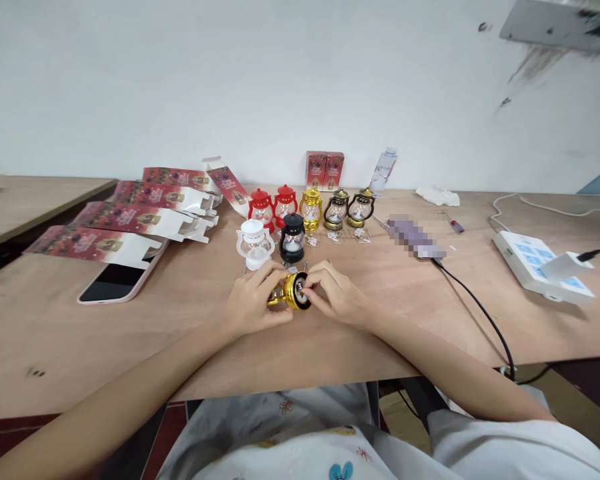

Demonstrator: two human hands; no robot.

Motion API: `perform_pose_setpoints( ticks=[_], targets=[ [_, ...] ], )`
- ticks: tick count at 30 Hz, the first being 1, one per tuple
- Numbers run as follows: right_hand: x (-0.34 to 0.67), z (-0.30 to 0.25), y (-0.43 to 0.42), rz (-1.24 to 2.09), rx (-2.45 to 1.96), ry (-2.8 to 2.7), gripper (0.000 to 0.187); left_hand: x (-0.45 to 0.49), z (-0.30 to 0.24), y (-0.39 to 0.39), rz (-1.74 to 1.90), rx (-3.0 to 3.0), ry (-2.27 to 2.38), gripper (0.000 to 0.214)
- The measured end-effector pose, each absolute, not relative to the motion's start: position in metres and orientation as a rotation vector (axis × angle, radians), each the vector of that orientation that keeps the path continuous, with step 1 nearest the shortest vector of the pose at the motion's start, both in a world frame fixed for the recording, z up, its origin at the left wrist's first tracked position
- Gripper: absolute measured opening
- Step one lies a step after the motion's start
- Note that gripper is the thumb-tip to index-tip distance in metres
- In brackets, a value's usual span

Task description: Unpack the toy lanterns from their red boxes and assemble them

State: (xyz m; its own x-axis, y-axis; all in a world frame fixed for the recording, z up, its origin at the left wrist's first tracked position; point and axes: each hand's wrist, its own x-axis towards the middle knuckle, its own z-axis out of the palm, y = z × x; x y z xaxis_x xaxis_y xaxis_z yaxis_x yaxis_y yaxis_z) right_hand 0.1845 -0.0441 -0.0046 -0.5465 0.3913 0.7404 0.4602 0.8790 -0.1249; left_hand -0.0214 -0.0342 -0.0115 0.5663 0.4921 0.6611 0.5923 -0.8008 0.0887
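Note:
A small gold toy lantern (293, 292) lies on its side over the wooden table (330, 333), its round black base turned toward me. My left hand (254, 300) is closed around its body. At the base, my right hand (333, 293) pinches with fingertips. Just behind stand a white lantern (255, 244) and a black lantern (292, 238). Farther back a row holds two red lanterns (273, 207), a gold lantern (311, 209) and two dark bronze lanterns (349, 209).
Flattened red cartons (130, 217) lie stacked at the left, with a phone (114, 281) in front of them. Two red boxes (325, 169) and a water bottle (383, 170) stand at the wall. A white power strip (537, 263) and a black cable (480, 313) lie to the right.

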Motion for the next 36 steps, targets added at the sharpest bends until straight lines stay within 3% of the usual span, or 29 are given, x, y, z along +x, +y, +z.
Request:
perform_pose_setpoints(
  ticks=[11, 22, 36],
  targets=[
    [0.189, -0.002, -0.045, -0.002, -0.554, -2.16, 0.005, -0.022, -0.015, -0.033, -1.022, -2.692, -0.888, 0.032],
    [0.187, -0.006, -0.047, -0.15, -0.642, -2.221, 0.013, -0.022, -0.012, -0.033, -0.986, -2.659, -0.96, 0.032],
    [0.188, -0.004, -0.044, -0.131, -0.612, -2.182, 0.003, -0.019, -0.004, -0.038, -1.094, -2.72, -0.964, 0.03]
  ],
)
